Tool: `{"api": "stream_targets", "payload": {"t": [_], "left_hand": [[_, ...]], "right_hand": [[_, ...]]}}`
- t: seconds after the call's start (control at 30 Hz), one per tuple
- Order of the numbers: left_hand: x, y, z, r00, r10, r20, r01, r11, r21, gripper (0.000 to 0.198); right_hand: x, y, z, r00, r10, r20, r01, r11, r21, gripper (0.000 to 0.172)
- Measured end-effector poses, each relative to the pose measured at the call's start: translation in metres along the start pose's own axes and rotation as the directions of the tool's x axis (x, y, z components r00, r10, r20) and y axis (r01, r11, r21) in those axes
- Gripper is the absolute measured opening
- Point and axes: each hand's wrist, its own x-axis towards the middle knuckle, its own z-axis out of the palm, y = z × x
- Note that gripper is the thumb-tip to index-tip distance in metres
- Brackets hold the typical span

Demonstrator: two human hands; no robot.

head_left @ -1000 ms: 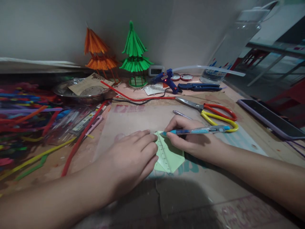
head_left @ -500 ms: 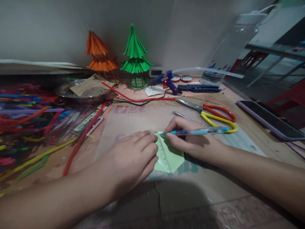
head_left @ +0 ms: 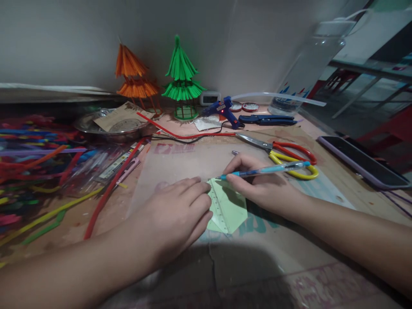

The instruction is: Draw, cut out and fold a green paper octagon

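Note:
A light green paper piece [head_left: 234, 210] lies on the covered work surface [head_left: 180, 161], with a clear ruler [head_left: 219, 211] slanting across it. My left hand [head_left: 180, 210] presses down on the ruler and the paper's left side, its fingers closed together. Between the thumb and fingers of my right hand [head_left: 257, 180] is a blue pen [head_left: 270, 168], its tip at the paper's top edge near the ruler's upper end.
Scissors [head_left: 294, 154] and a phone [head_left: 363, 161] lie to the right. Behind stand a green model [head_left: 182, 73], an orange model [head_left: 131, 73], a blue glue gun [head_left: 225, 112] and a clear bottle [head_left: 305, 64]. Colourful pipe cleaners [head_left: 32, 150] and a metal bowl [head_left: 112, 128] are left.
The pen tip has shifted slightly up to the paper's top edge, and the pen's back end has tilted up a little. My left hand stays on the ruler.

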Motion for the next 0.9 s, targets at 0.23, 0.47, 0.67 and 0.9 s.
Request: {"api": "stream_targets", "payload": {"t": [0.23, 0.47, 0.67, 0.9], "left_hand": [[-0.001, 0.0, -0.004, 0.999, 0.018, 0.029, -0.019, 0.999, 0.032, 0.031], [-0.006, 0.005, -0.01, 0.998, 0.032, 0.052, -0.04, 0.986, 0.16, 0.031], [-0.004, 0.01, -0.017, 0.987, -0.088, 0.133, 0.06, 0.978, 0.2, 0.019], [-0.001, 0.014, -0.017, 0.963, -0.119, 0.242, 0.055, 0.966, 0.254, 0.022]], "right_hand": [[-0.004, 0.012, -0.003, 0.995, -0.017, -0.096, 0.015, 1.0, -0.022, 0.024], [-0.008, 0.007, -0.005, 0.993, -0.067, 0.099, 0.091, 0.962, -0.256, 0.024], [-0.013, 0.004, -0.002, 0.956, -0.14, 0.259, 0.211, 0.939, -0.272, 0.056], [-0.013, 0.006, 0.001, 0.951, -0.161, 0.265, 0.219, 0.953, -0.208, 0.051]]}}
